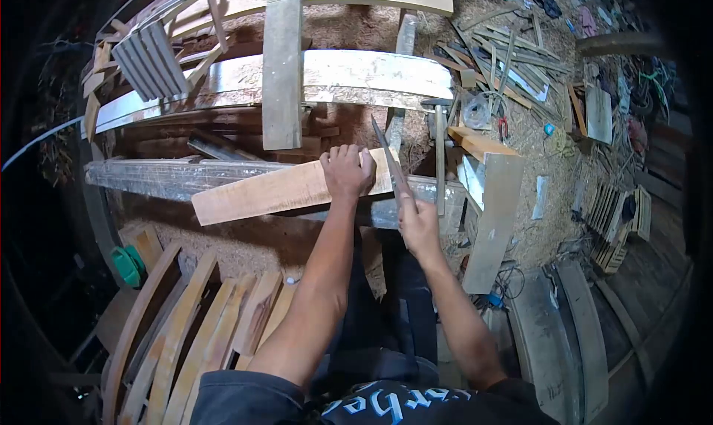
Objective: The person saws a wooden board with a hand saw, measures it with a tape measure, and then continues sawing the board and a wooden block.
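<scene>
A pale, slightly curved board (275, 192) lies across a worn, dusty beam (160, 178), its left end nearer to me. My left hand (347, 171) presses on the board near its right end, the fingers curled over the far edge. My right hand (418, 223) is wrapped round the handle of a long, narrow handsaw (390, 151). The blade points away from me and lies at the right end of the board; whether its teeth are in the wood cannot be made out.
A hammer (440, 139) lies right of the saw, beside an upright wooden piece (494, 217). Beyond are long planks (371, 70), a crossing board (282, 76) and a slatted stool (151, 61). Curved boards (178, 328) stand at lower left. Scrap wood (512, 61) lies at upper right.
</scene>
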`<state>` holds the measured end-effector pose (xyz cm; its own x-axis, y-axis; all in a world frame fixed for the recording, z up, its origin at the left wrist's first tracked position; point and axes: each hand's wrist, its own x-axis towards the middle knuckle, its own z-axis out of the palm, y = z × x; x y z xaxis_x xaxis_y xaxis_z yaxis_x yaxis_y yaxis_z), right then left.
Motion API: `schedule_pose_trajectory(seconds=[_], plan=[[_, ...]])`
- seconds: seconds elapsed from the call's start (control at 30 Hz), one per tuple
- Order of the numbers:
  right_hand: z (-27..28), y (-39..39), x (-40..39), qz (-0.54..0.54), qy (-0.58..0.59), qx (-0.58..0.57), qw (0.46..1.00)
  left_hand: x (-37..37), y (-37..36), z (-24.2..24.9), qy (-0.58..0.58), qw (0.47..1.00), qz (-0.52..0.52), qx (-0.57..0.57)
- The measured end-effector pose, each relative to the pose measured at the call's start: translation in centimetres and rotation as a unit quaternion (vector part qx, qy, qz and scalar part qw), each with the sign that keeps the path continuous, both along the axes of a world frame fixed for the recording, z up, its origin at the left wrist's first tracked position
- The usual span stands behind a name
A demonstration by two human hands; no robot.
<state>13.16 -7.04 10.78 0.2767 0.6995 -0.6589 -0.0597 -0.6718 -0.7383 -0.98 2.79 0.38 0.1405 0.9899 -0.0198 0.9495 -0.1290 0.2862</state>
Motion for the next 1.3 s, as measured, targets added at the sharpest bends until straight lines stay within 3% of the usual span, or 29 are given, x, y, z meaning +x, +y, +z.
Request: schedule_pose_trajectory(seconds=[0.1, 0.17, 0.23, 0.33, 0.5, 0.6, 0.77, 0.83, 0.97, 1.2, 1.3], plan=[[2.2, 0.3, -0.1, 0.053, -0.108, -0.01, 0.993, -0.2, 0.1, -0.2, 0.001, 0.999, -0.008, 0.044], [4.2, 1.0, -0.8, 0.072, -0.175, -0.019, 0.982, -0.5, -0.1, 0.0, 0.013, 1.0, -0.019, -0.011], [5.5, 0.7, -1.0, 0.044, -0.159, -0.046, 0.985, -0.4, -0.1, 0.0, 0.041, 0.997, -0.065, -0.013], [6.8, 0.6, -1.3, 0.01, -0.125, -0.092, 0.988, -0.4, -0.4, 0.2, -0.004, 0.992, -0.119, -0.026], [6.6, 2.3, -2.2, 0.02, -0.174, -0.112, 0.978, -0.4, 0.0, 0.1, -0.011, 0.992, -0.115, -0.054], [6.5, 1.4, -2.0, -0.015, -0.135, -0.127, 0.983, -0.5, -0.1, 0.2, -0.011, 0.992, -0.115, -0.058], [18.1, -2.9, -2.6, 0.018, -0.171, -0.152, 0.973, -0.4, -0.5, 0.7, -0.017, 0.991, -0.119, -0.065], [19.1, -4.1, -2.6, -0.048, -0.124, -0.184, 0.974, -0.4, -0.2, 0.4, -0.022, 0.991, -0.119, -0.06], [18.1, -5.4, -3.3, -0.195, -0.016, -0.141, 0.97, -0.5, -0.1, 0.2, 0.01, 0.989, -0.126, -0.075], [12.9, -12.9, -3.7, -0.146, -0.078, -0.065, 0.984, -0.4, -0.3, 0.2, 0.023, 0.99, -0.13, -0.055], [10.8, -15.4, -4.8, -0.2, -0.057, 0.0, 0.978, -0.6, -0.3, -0.4, 0.021, 0.989, -0.137, -0.053]])
